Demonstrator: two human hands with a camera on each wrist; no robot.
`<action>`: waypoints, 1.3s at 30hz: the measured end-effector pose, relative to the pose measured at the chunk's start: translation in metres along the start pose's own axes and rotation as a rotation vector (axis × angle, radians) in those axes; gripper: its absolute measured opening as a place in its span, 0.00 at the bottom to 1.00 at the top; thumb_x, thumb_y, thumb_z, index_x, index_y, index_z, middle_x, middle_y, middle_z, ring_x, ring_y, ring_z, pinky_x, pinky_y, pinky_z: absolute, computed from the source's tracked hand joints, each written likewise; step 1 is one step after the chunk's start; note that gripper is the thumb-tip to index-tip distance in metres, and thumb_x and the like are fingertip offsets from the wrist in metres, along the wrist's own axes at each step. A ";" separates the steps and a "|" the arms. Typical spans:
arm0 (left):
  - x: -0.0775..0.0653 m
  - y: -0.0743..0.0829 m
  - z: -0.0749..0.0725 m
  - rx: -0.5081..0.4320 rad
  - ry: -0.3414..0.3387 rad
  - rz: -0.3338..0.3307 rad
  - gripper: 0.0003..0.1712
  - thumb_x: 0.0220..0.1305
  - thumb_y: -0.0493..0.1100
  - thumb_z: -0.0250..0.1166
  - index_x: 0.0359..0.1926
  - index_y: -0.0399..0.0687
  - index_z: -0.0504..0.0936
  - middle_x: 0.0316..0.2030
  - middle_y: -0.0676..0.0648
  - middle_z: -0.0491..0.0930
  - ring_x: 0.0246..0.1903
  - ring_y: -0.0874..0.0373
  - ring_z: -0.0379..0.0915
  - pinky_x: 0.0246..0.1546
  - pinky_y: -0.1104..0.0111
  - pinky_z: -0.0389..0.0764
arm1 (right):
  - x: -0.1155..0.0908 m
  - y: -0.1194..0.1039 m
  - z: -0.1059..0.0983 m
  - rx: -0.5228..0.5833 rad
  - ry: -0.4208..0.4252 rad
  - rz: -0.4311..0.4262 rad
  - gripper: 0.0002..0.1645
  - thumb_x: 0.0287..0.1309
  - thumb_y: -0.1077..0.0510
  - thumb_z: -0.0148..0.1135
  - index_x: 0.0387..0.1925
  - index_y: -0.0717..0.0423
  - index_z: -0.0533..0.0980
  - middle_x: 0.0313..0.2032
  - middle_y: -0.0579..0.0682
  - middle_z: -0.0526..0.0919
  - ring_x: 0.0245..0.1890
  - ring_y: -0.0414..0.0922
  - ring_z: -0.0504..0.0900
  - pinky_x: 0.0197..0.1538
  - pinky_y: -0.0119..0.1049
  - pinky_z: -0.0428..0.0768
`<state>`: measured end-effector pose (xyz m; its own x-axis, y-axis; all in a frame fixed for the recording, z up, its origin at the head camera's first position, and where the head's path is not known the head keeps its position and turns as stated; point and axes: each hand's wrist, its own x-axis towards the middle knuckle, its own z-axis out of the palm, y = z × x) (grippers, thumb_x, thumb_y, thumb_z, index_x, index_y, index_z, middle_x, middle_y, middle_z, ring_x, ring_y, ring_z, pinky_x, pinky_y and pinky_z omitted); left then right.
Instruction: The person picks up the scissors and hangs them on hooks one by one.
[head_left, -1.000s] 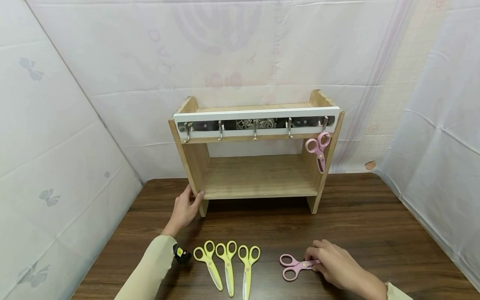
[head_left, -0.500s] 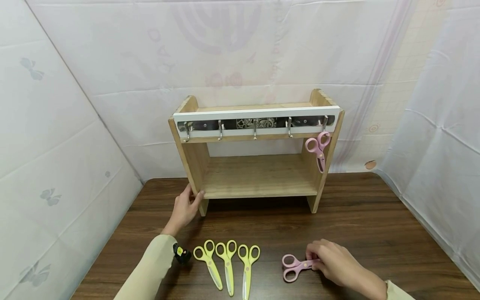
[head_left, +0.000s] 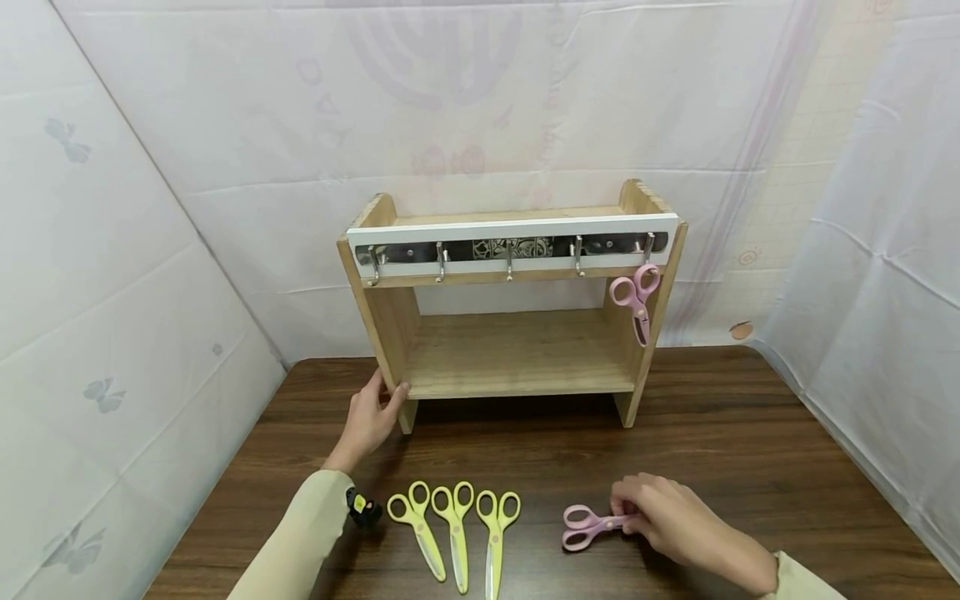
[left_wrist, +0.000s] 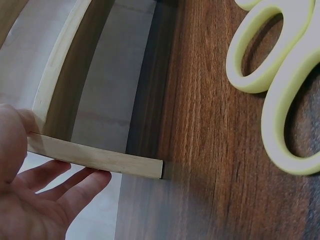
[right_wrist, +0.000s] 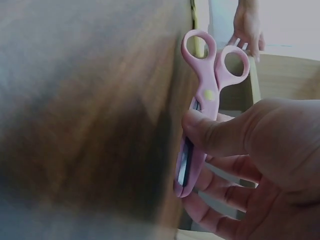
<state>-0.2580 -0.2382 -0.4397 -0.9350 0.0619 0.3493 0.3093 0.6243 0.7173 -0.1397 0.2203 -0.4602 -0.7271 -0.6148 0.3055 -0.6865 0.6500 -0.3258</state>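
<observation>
My right hand (head_left: 660, 512) pinches a pair of pink scissors (head_left: 588, 525) by the blade end, low over the table. In the right wrist view, the thumb lies across the blades of these scissors (right_wrist: 207, 95), with fingers behind and the handle loops pointing away. My left hand (head_left: 371, 417) holds the left side panel of a small wooden shelf (head_left: 517, 387). The left wrist view shows the thumb on one face of the panel (left_wrist: 100, 157) and fingers on the other. Another pair of pink scissors (head_left: 639, 308) hangs from the rack's rightmost hook.
A white hook rack (head_left: 513, 223) with several metal hooks runs across the shelf's upper front. Three yellow scissors (head_left: 453, 533) lie side by side on the dark wooden table (head_left: 720, 433), left of the pink pair. Patterned white cloth (head_left: 480, 100) hangs behind and at both sides.
The pink scissors in my right hand have turned, so their handle loops look narrower in the head view. My left hand has kept its place on the shelf.
</observation>
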 end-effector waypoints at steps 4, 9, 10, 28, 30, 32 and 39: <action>0.000 -0.001 0.000 0.008 0.004 -0.005 0.29 0.79 0.48 0.58 0.73 0.40 0.67 0.57 0.30 0.79 0.54 0.37 0.81 0.49 0.47 0.86 | 0.010 -0.001 -0.014 -0.012 0.039 -0.015 0.25 0.47 0.63 0.81 0.29 0.35 0.73 0.27 0.28 0.70 0.28 0.27 0.68 0.24 0.26 0.69; 0.000 -0.002 0.001 0.016 0.005 -0.002 0.30 0.79 0.49 0.58 0.73 0.40 0.66 0.57 0.29 0.79 0.54 0.36 0.81 0.48 0.47 0.86 | 0.027 -0.001 -0.035 -0.031 0.141 -0.021 0.23 0.47 0.64 0.81 0.30 0.37 0.75 0.28 0.29 0.73 0.27 0.28 0.70 0.25 0.27 0.72; 0.000 -0.002 0.001 0.015 0.004 -0.001 0.30 0.79 0.49 0.58 0.73 0.40 0.66 0.57 0.29 0.79 0.54 0.36 0.81 0.48 0.48 0.86 | 0.031 -0.001 -0.040 -0.030 0.169 -0.028 0.23 0.47 0.65 0.81 0.30 0.37 0.76 0.28 0.30 0.74 0.27 0.28 0.70 0.26 0.27 0.73; -0.003 0.000 -0.001 0.003 0.001 0.012 0.29 0.79 0.47 0.58 0.73 0.41 0.67 0.57 0.30 0.79 0.54 0.37 0.81 0.49 0.48 0.86 | 0.092 -0.011 -0.103 0.103 0.596 -0.068 0.18 0.47 0.73 0.79 0.34 0.52 0.81 0.28 0.39 0.83 0.26 0.35 0.79 0.31 0.22 0.78; -0.001 0.000 -0.001 0.002 0.005 0.025 0.29 0.79 0.47 0.58 0.73 0.40 0.67 0.57 0.30 0.80 0.54 0.36 0.81 0.49 0.47 0.86 | 0.097 -0.014 -0.107 0.119 0.620 -0.049 0.17 0.48 0.72 0.79 0.34 0.52 0.81 0.28 0.40 0.83 0.25 0.36 0.79 0.30 0.22 0.78; 0.000 0.000 -0.001 0.005 0.010 0.031 0.28 0.79 0.48 0.59 0.72 0.40 0.68 0.56 0.30 0.80 0.54 0.36 0.81 0.49 0.47 0.86 | 0.102 -0.017 -0.109 0.137 0.645 -0.031 0.16 0.49 0.71 0.79 0.35 0.53 0.82 0.28 0.41 0.83 0.25 0.36 0.79 0.29 0.22 0.78; 0.000 0.000 -0.002 0.013 0.006 0.023 0.28 0.79 0.48 0.58 0.72 0.40 0.68 0.55 0.31 0.81 0.52 0.37 0.82 0.48 0.47 0.86 | 0.117 -0.027 -0.110 0.228 0.721 0.015 0.12 0.53 0.67 0.79 0.36 0.55 0.83 0.30 0.44 0.85 0.27 0.37 0.81 0.31 0.21 0.79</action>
<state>-0.2576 -0.2398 -0.4388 -0.9266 0.0719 0.3691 0.3284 0.6328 0.7012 -0.2061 0.1802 -0.3175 -0.6111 -0.1114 0.7837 -0.7161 0.4996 -0.4874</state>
